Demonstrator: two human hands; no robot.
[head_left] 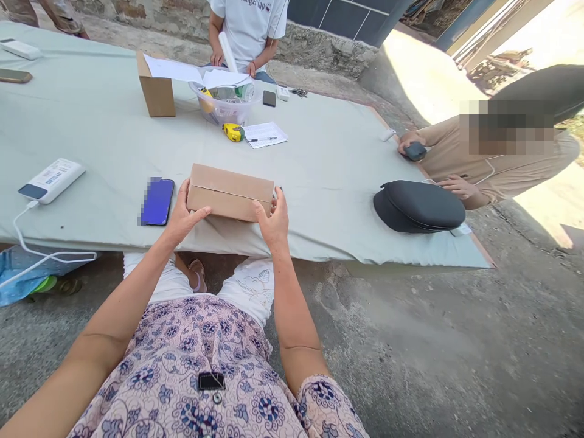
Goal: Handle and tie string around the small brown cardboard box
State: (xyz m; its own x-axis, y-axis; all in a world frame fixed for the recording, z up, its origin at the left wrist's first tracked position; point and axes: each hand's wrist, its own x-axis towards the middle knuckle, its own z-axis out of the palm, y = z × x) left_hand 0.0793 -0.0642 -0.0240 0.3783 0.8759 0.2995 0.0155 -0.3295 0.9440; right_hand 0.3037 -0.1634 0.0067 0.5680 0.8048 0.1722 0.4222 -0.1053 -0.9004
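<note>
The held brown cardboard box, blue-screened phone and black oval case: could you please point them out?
Brown cardboard box point(231, 185), head view: top face.
Blue-screened phone point(157, 202), head view: lit screen.
Black oval case point(420, 204), head view: upper surface.

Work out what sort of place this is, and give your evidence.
Probably an outdoor yard: bare concrete ground with a bright sunlit patch, rough stonework under dark wall tiles, and a cloth-covered table set up there.
</note>
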